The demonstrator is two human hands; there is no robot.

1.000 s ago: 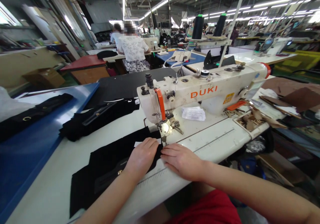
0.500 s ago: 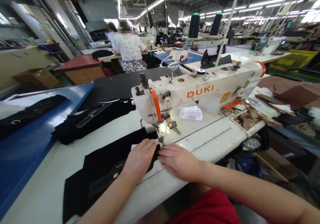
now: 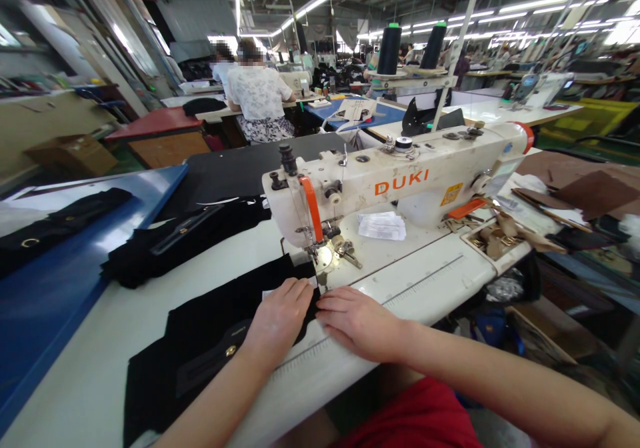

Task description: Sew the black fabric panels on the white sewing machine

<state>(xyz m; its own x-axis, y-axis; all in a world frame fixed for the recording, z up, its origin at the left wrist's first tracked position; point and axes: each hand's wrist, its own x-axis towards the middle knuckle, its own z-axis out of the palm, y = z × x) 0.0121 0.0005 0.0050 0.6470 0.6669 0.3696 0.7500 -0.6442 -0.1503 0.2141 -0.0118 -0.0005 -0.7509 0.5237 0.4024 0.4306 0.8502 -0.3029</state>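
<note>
Black cloth [image 3: 215, 305] occupies the near left of the head view, spread on the white table [image 3: 210, 255], with its right end just in front of the needle area of the machine [image 3: 360, 181]. The left hand [image 3: 280, 315] lies palm down on this end, fingers together and bent; whether it pinches the fabric or only presses it, one cannot tell. The right hand [image 3: 357, 321] meets the cloth's right edge with its fingertips, near the left fingers; its thumb side is hidden, so whether it pinches cannot be told either. A white strip [image 3: 267, 295] shows beside the left hand, on the cloth. Nearer the left wrist, a dark strap [image 3: 200, 368] bears a gold clasp [image 3: 231, 351].

A lamp lights the round metal plate [image 3: 324, 257] beyond the hands. White slips [image 3: 382, 226] rest on the machine bed, under the arm marked DUKI. To the right, a tray [image 3: 495, 241] holds tan pieces and metal parts. To the left, a black pile [image 3: 175, 238] lies apart from the cloth, partly over the blue table [image 3: 85, 281]. Two dark spools [image 3: 389, 49] [image 3: 433, 46] stand behind the machine; farther back, a person in a patterned white top [image 3: 257, 93] sits facing away.
</note>
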